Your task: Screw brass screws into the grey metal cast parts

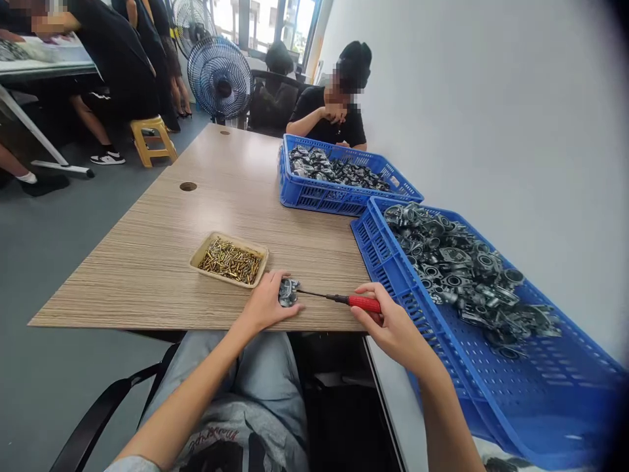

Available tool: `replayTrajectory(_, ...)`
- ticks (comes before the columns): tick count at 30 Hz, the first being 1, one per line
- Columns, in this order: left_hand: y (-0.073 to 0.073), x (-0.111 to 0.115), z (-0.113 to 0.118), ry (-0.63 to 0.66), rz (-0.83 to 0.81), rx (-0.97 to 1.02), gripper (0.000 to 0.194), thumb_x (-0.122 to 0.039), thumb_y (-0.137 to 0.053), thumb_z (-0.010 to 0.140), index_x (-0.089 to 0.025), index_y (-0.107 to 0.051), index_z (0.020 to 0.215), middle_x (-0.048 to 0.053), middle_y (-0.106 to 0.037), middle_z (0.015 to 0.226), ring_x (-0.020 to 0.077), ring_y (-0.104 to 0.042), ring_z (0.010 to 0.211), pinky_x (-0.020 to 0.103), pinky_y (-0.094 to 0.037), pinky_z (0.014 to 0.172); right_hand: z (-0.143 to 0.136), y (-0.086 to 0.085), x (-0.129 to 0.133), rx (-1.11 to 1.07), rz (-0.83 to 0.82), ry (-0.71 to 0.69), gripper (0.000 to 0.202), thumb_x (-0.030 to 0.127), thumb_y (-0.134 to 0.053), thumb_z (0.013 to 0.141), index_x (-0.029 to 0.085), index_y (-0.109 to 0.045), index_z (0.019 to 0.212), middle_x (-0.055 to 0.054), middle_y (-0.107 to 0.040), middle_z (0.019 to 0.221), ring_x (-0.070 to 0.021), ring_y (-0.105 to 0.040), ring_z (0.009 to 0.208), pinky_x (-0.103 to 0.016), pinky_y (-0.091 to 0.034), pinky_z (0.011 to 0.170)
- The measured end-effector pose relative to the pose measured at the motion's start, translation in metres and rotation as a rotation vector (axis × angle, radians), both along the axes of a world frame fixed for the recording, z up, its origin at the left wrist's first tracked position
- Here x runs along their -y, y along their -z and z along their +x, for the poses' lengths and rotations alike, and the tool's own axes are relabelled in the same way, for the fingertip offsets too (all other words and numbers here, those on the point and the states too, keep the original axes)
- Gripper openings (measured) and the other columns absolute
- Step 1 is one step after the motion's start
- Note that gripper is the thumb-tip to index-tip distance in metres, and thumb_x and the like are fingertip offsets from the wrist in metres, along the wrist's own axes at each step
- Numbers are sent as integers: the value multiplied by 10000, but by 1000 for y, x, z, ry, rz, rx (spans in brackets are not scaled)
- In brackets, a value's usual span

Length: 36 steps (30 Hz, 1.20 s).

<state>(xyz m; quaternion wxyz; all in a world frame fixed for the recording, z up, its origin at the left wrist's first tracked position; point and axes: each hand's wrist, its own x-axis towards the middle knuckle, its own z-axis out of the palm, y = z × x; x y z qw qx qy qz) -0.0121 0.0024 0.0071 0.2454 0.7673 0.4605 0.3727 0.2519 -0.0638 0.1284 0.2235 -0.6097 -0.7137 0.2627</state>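
The right hand has its fingers clamped round a red-handled screwdriver; the left hand's grip a small grey metal casting on the near wood-grain worktop, probably rigid, light, best pinched sideways.

Bright daylight enters through the blown-out window; pale glare lies on the worktop. Wide-angle distortion stretches the edges, the right corners fall dark.
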Motion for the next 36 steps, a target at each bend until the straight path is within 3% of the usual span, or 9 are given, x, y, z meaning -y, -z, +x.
replayTrajectory(2, 1, -3, -1, 12, -14, 45, 610, -425, -815, 733, -226, -525, 1231, 84, -625, 1175, 281, -610, 1131, 434, -504, 1018, 2, 6, -1, -42, -7, -24, 231, 444, -542, 990, 258, -498, 1119, 26, -541, 796, -154, -496, 616, -273, -401, 573)
replayTrajectory(5, 2, -5, -1, 68, -15, 77, 598, -357, -793, 756, -226, -502, 1261, 75, -617, 1188, 258, -606, 1130, 407, -496, 1028, 8, 21, -3, -81, 19, 7, 207, 439, -558, 979, 249, -516, 1051, 32, -492, 776, -142, -449, 599, -271, -370, 553)
replayTrajectory(10, 4, -1, 0, 72, 63, -17, 545, -259, -735, 781, -206, -523, 1280, 92, -576, 1219, 259, -562, 1169, 381, -468, 1058, 17, 51, 0, -197, -33, 70, 239, 471, -610, 945, 253, -539, 1008, 65, -434, 626, -127, -407, 475, -266, -309, 453)
replayTrajectory(16, 9, 4, 4, 66, 169, -178, 571, -202, -654, 832, -201, -504, 1383, 119, -509, 1304, 284, -477, 1246, 429, -411, 1113, 22, 87, 6, -474, -65, 135, 310, 526, -670, 897, 260, -529, 970, 65, -440, 600, -125, -432, 419, -271, -339, 411)
replayTrajectory(21, 9, 5, 6, 78, 205, -224, 589, -183, -635, 844, -212, -493, 1415, 121, -496, 1311, 284, -458, 1258, 438, -403, 1122, 24, 111, 1, -482, 20, 192, 354, 584, -666, 880, 242, -585, 927, 48, -487, 643, -135, -518, 477, -272, -388, 470)
replayTrajectory(28, 6, 8, 8, 80, 226, -265, 573, -199, -609, 873, -209, -486, 1432, 131, -495, 1326, 293, -449, 1273, 449, -396, 1132, 27, 118, 2, -573, -2, 184, 317, 527, -645, 897, 254, -583, 1045, 38, -555, 783, -111, -529, 511, -266, -472, 520)
replayTrajectory(31, 5, 9, 8, 77, 238, -279, 567, -233, -608, 889, -201, -473, 1438, 136, -494, 1325, 299, -450, 1274, 453, -397, 1131, 27, 120, 4, -622, -28, 191, 329, 529, -652, 890, 269, -556, 1068, 60, -487, 710, -120, -505, 519, -269, -501, 542)
replayTrajectory(36, 8, 8, 8, 67, 242, -253, 648, -222, -618, 871, -195, -372, 1471, 133, -509, 1342, 304, -459, 1276, 460, -406, 1123, 24, 123, 2, -649, -7, 193, 330, 574, -600, 934, 251, -556, 881, 85, -340, 565, -113, -374, 458, -256, -461, 482)
